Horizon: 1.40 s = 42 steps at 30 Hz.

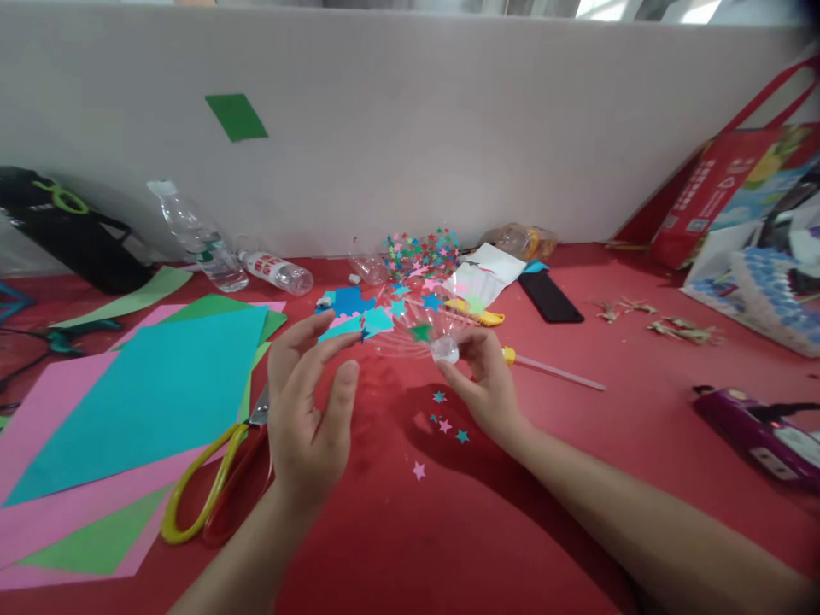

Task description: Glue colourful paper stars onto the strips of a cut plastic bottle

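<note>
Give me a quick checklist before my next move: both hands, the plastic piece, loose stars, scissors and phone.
1. Right hand holding the clear plastic piece by its neck: ok.
2. Left hand open, thumb and fingers apart: ok.
3. Loose stars gathered up: not ok, several lie scattered on the red table.
4. Scissors closed: cannot tell, the left hand hides much of their blades.
5. Phone apart from the right hand: ok.
</note>
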Each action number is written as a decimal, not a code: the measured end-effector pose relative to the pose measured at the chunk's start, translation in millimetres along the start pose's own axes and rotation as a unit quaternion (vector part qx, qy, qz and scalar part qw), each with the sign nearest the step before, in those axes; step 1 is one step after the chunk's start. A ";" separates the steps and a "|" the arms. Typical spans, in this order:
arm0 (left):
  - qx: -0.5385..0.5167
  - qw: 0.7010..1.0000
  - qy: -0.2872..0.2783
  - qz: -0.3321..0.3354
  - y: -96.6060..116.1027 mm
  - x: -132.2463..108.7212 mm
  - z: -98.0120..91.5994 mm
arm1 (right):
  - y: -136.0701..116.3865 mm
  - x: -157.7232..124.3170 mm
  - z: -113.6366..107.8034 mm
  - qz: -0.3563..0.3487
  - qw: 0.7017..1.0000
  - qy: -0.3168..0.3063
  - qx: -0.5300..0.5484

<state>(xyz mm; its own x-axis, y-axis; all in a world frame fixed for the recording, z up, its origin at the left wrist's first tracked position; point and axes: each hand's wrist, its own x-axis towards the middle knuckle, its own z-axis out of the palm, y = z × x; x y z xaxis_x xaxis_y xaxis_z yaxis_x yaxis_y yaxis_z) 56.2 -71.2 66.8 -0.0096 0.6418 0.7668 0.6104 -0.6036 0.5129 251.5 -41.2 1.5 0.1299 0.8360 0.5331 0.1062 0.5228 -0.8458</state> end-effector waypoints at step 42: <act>-0.272 0.860 -0.124 -0.413 -21.9 -21.3 45.4 | -57.2 7.3 -29.0 -0.315 0.906 0.024 -0.281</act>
<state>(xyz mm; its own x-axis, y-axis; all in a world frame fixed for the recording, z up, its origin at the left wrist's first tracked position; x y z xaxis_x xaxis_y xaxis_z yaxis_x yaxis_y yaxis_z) 79.0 -50.1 21.6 -0.0515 0.9985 -0.0176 0.0159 0.0184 0.9997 274.9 -69.9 54.3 -0.0904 0.3859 0.9181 0.6579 0.7153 -0.2358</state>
